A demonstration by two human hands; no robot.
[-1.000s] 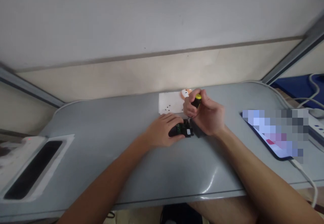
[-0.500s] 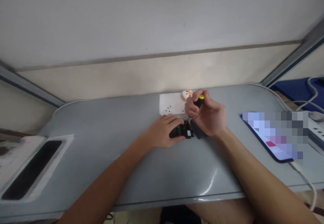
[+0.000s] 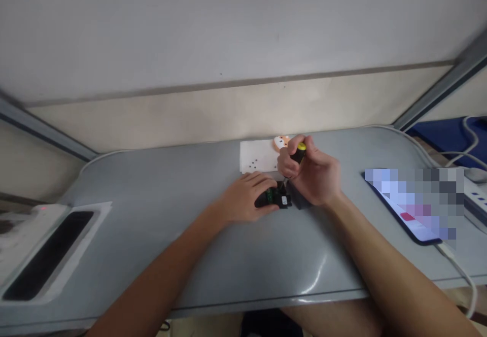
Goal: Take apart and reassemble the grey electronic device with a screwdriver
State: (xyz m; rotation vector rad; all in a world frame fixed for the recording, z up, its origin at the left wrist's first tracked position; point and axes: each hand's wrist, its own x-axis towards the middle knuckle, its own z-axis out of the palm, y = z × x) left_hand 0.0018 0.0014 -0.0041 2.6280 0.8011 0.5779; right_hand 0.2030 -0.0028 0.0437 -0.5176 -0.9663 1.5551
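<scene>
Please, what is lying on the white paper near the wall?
Several small dark pieces lie on the white paper, and an orange and white item sits at its far side. The right hand, gripping a screwdriver, hides the paper's right end; anything there cannot be seen.

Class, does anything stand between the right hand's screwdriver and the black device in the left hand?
Nothing visible does: from the right hand, the screwdriver slants down toward the black device, whose other end the left hand holds. The tip is too small to make out.
</scene>
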